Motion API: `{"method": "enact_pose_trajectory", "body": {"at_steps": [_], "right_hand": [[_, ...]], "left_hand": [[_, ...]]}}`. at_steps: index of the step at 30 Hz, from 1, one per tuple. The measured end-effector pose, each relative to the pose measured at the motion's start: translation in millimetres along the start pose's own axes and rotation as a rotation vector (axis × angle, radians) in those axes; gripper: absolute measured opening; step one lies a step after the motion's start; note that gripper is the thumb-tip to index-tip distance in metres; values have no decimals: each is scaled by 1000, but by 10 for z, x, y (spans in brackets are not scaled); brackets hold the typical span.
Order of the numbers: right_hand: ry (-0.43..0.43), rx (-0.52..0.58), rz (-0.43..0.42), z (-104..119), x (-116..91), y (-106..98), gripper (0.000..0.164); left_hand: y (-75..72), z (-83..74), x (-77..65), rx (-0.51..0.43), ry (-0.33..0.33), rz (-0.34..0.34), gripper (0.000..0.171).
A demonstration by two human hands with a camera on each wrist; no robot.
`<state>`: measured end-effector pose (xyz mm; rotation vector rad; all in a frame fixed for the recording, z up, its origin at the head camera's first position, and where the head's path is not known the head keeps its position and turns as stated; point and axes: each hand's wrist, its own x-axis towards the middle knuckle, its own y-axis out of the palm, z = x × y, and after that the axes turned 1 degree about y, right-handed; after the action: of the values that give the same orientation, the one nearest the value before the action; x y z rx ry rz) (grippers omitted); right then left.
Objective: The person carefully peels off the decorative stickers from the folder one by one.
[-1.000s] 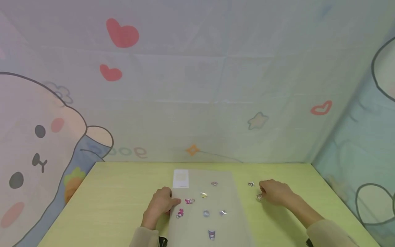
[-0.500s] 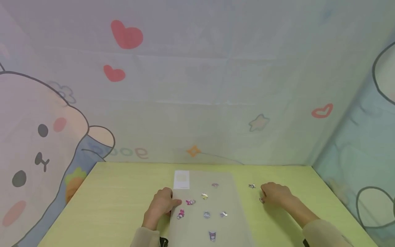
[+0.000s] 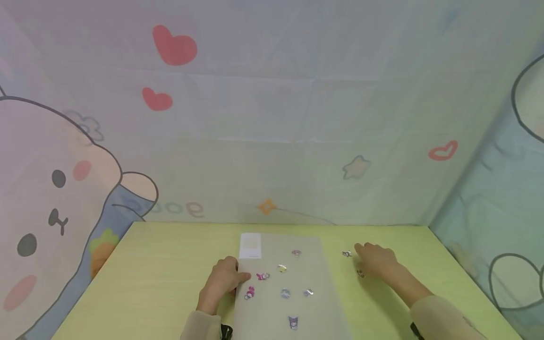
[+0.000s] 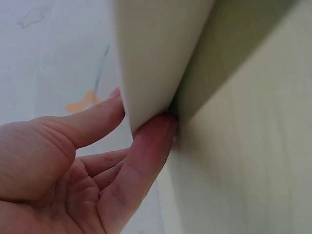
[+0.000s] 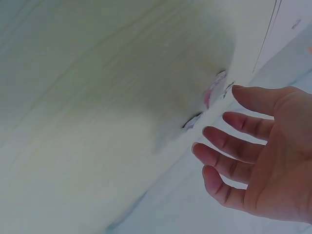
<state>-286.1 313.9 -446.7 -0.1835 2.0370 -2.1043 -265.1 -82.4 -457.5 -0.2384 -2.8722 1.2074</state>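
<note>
My left hand (image 3: 222, 279) holds the left edge of a pale flat board (image 3: 312, 315). In the left wrist view, the thumb lies on one face of the board (image 4: 156, 53) and a finger reaches under its edge. Right of the board, my right hand (image 3: 376, 260) hovers over the table with nothing in it. Its fingers (image 5: 234, 144) are spread and loosely bent in the right wrist view. Two small shiny sticker-like pieces are close to it: one (image 3: 360, 273) below the fingertips, the other (image 3: 346, 253) to their left.
Several small shiny pieces lie on the board, among them a pink figure (image 3: 250, 293), a clear disc (image 3: 285, 293) and a purple figure (image 3: 293, 323). A white label (image 3: 250, 246) marks its far left corner. Behind the yellow table (image 3: 178, 245) hangs a printed cloth (image 3: 272, 108).
My right hand has come away from the nearer shiny piece, which has turned a little and lies on the table. My left hand has kept its place at the board's edge.
</note>
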Motion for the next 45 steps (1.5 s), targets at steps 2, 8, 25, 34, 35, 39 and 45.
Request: {"method": "enact_pose_trajectory", "body": {"at_steps": [2,8,25,34,35,39,45], "right_hand": [[-4,-5,3,72,19,-29,26],[-29,-33,-43,324,116,-88,29],[-79,15,-78,1046,565,-67,14],[-62,29,-67,1288,682,-22,26],[-58,36,-66,1296,687,-16,25],[-33,39,-62,1317,719,23,23],[-11,72,-69,1325,744,63,27]], "left_hand": [[-3,-5,-7,0,2,0,24],[-6,-11,-9,6,-2,4,24],[21,32,30,6,-1,-2,25],[31,29,33,1,1,3,24],[32,26,34,1,1,4,24],[35,20,41,-3,5,4,24],[25,17,40,-4,-2,-1,24]]}}
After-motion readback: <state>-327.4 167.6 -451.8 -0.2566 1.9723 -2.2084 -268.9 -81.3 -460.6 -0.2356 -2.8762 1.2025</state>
